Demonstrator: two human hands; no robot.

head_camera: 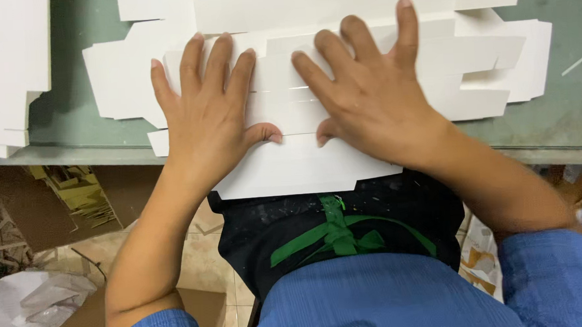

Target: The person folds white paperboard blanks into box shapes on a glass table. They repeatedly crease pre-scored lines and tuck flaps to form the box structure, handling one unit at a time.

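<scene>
Pressing down flat: both hands sit palm-down, fingers spread, on a flat white die-cut cardboard box blank (304, 169) at the near edge of a grey-green worktable (73, 120). Left hand (207, 115) open, gripping nothing, thumb tucked inward on the blank. Right hand (373, 94) likewise open and splayed, thumb pointing toward the left thumb, tips near but apart. Blank's lower edge overhangs the table edge below the wrists. Under and beyond the fingers: more white cardboard blanks (483, 63), overlapping, flaps sticking out right of the right hand. Another white stack (5, 65) well left of the left hand. Below the table: brown cardboard scraps (76, 192) and crumpled paper (29, 306) on the floor.
</scene>
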